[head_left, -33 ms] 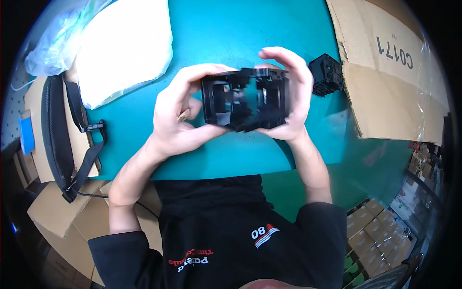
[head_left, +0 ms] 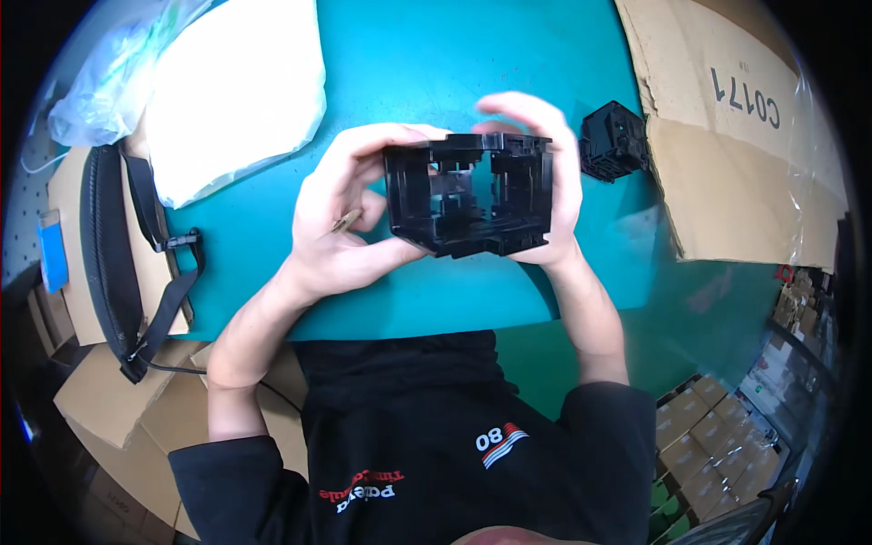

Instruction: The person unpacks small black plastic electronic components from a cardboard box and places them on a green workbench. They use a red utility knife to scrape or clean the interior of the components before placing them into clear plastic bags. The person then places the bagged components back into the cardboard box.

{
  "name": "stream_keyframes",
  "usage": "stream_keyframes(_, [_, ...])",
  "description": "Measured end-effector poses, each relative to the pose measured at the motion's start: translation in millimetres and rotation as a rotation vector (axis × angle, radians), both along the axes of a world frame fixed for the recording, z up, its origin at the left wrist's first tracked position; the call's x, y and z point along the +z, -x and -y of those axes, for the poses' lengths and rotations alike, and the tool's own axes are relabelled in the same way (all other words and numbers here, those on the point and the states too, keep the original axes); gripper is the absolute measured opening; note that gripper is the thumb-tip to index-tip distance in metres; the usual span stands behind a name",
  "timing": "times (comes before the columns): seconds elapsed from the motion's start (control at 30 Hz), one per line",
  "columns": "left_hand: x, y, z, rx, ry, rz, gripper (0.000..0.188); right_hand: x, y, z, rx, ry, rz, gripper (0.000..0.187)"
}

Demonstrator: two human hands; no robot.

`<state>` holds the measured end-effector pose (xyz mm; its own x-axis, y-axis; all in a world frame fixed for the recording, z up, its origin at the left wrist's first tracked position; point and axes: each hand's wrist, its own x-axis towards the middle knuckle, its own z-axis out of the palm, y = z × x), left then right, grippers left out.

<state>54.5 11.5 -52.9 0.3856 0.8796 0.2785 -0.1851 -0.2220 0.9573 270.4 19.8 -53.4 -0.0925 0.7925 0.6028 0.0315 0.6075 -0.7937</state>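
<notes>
Between both hands, above the green tabletop, is a black plastic housing (head_left: 468, 238), an open frame with slots inside that I can see through. My left hand (head_left: 318, 222) grips its left side, thumb along the lower edge and fingers over the top. A small brass-coloured metal piece (head_left: 345, 221) is tucked in the curled fingers of that hand; its exact kind is unclear. My right hand (head_left: 565, 195) clasps the housing's right side, its upper fingers raised over the top edge and partly blurred. A second black plastic part (head_left: 614, 143) lies to the right of it.
The green table (head_left: 400, 64) carries a white padded sheet (head_left: 236, 91) at far left, near a clear plastic bag (head_left: 104, 100). A black strap with a buckle (head_left: 109, 263) lies on cardboard at left. A large cardboard box (head_left: 745, 145) borders the right side.
The housing has tilted, so more of its inner lower wall shows, and it has come slightly nearer and right. The raised fingers of my right hand have shifted a little left.
</notes>
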Motion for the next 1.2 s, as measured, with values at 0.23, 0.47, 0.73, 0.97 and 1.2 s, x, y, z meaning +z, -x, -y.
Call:
stream_keyframes(0.23, [-10, 4, -11, 0.032, -0.355, 0.02, 0.064, -2, -21, 5, 0.028, -0.08, 0.257, 0.068])
stream_keyframes(0.47, [6, 20, -15, -0.038, -0.552, -0.521, 0.04, -4, -17, 2, 0.019, -0.172, 0.259, 0.065])
stream_keyframes(0.73, [10, 18, -22, -0.068, -0.661, -0.561, 0.038, -5, -19, 2, 0.059, -0.146, 0.283, 0.065])
stream_keyframes(0.97, [5, 16, -19, -0.035, -0.594, -0.518, 0.045, -9, -17, 2, 0.057, -0.174, 0.238, 0.066])
stream_keyframes(1.2, [2, 19, -20, -0.044, -0.621, -0.391, 0.034, -14, -17, 2, 0.03, -0.219, 0.185, 0.062])
